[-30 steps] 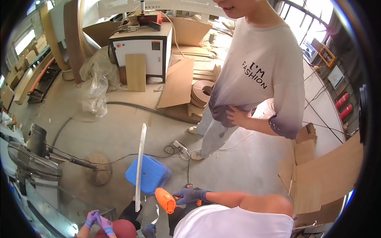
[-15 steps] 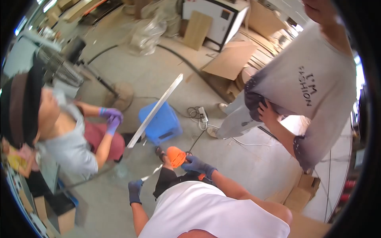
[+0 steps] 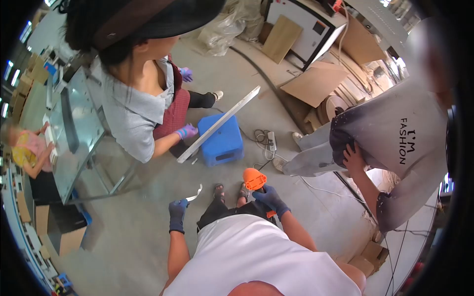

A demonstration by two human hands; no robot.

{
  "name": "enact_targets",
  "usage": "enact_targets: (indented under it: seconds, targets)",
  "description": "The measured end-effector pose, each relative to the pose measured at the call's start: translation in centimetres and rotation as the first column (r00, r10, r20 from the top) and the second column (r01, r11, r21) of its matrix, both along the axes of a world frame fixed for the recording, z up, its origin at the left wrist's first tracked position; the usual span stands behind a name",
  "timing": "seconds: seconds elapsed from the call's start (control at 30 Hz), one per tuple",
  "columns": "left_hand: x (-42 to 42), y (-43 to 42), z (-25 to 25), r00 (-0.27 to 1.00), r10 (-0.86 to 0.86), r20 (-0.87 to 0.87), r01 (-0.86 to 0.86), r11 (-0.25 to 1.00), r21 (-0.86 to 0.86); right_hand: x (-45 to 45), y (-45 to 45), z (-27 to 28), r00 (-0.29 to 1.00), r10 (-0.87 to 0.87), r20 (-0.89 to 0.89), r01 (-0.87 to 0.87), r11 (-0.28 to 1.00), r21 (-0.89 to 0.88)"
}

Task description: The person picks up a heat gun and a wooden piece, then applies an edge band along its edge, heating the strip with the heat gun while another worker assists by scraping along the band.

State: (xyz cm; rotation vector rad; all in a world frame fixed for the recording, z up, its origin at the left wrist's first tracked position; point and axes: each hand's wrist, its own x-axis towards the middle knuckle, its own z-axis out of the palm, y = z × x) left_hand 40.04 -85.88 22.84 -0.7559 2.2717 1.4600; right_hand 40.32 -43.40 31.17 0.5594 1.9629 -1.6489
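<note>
My left hand, in a dark blue glove, is closed on one end of a thin whitish strip, whose free end curls upward. In the same kind of glove, my right hand grips an orange handheld tool with a rounded, slotted head; its exact kind is unclear. Ahead of both hands stands a blue plastic stool. A long pale bar lies slantwise across the stool's top, its ends overhanging.
A person in a black visor and purple gloves is beyond the stool, left. Another person in a grey shirt stands right. A power strip with cables lies on the floor. A glass-topped table and cardboard boxes are at left.
The view has shifted. The person in purple gloves has moved closer, with hands now apart and one near the bar. My hands keep their holds on the strip and the orange tool.
</note>
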Motion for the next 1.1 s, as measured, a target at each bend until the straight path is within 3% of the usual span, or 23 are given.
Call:
enact_targets:
  seconds: [0.07,0.17,0.2,0.27,0.3,0.37,0.47,0.57,0.63,0.7,0.73,0.77,0.83,0.93,1.03,1.1]
  targets:
    - [-2.1,0.8,1.4,1.000,0.010,0.007,-0.011,0.999,0.051,0.0,-0.2,0.1,1.000,-0.023,0.007,0.022,0.997,0.078]
    - [-5.7,2.8,3.0,0.943,-0.288,-0.168,0.270,0.955,-0.121,0.1,-1.1,0.9,0.996,-0.090,-0.001,0.090,0.994,0.069]
    - [-7.6,3.6,2.6,0.843,-0.491,-0.222,0.448,0.868,-0.215,0.3,-1.3,0.3,0.992,-0.108,-0.059,0.112,0.991,0.067]
    - [-11.6,7.2,3.2,0.519,-0.730,-0.445,0.559,0.684,-0.469,0.5,-1.6,0.5,0.986,-0.154,-0.058,0.159,0.984,0.078]
    - [-13.9,9.7,4.5,0.538,-0.695,-0.477,0.595,0.714,-0.368,0.6,-1.8,0.6,0.982,-0.181,-0.058,0.185,0.979,0.082]
    - [-18.7,14.8,9.6,0.472,-0.753,-0.458,0.664,0.646,-0.377,0.9,-2.1,1.3,0.973,-0.231,-0.003,0.230,0.967,0.113]
    - [-25.3,20.5,13.3,0.312,-0.879,-0.362,0.687,0.471,-0.553,1.5,-1.7,2.2,0.952,-0.303,-0.054,0.307,0.938,0.161]
    - [-27.8,22.7,13.3,0.320,-0.880,-0.350,0.720,0.466,-0.514,3.9,-1.2,0.4,0.922,-0.367,-0.122,0.385,0.897,0.217]
    - [-27.2,23.3,14.8,0.315,-0.892,-0.323,0.746,0.443,-0.496,4.9,-1.3,1.3,0.889,-0.454,-0.058,0.456,0.867,0.202]
    - [-26.5,22.4,7.5,0.136,-0.793,-0.594,0.648,0.525,-0.552,5.6,-0.8,2.1,0.892,-0.443,-0.087,0.447,0.836,0.319]
    - [-24.8,22.3,8.4,0.371,-0.753,-0.544,0.730,0.598,-0.331,6.3,-0.3,1.4,0.885,-0.455,-0.098,0.462,0.833,0.305]
    - [-23.1,22.1,10.0,0.521,-0.744,-0.419,0.762,0.626,-0.165,6.0,-0.2,3.4,0.876,-0.472,-0.101,0.477,0.816,0.325]
    - [-21.7,21.4,5.7,0.573,-0.687,-0.447,0.744,0.665,-0.069,6.5,0.5,2.8,0.866,-0.477,-0.149,0.499,0.804,0.323]
    - [-20.2,21.4,8.1,0.728,-0.631,-0.268,0.671,0.737,0.087,6.5,1.9,2.4,0.890,-0.455,0.009,0.429,0.846,0.317]
    - [-20.2,21.5,8.1,0.664,-0.634,-0.397,0.711,0.700,0.072,6.1,3.1,2.4,0.887,-0.452,-0.094,0.456,0.829,0.324]
    - [-20.6,21.7,8.7,0.683,-0.624,-0.380,0.692,0.719,0.062,5.6,3.9,1.7,0.895,-0.438,-0.080,0.439,0.840,0.319]
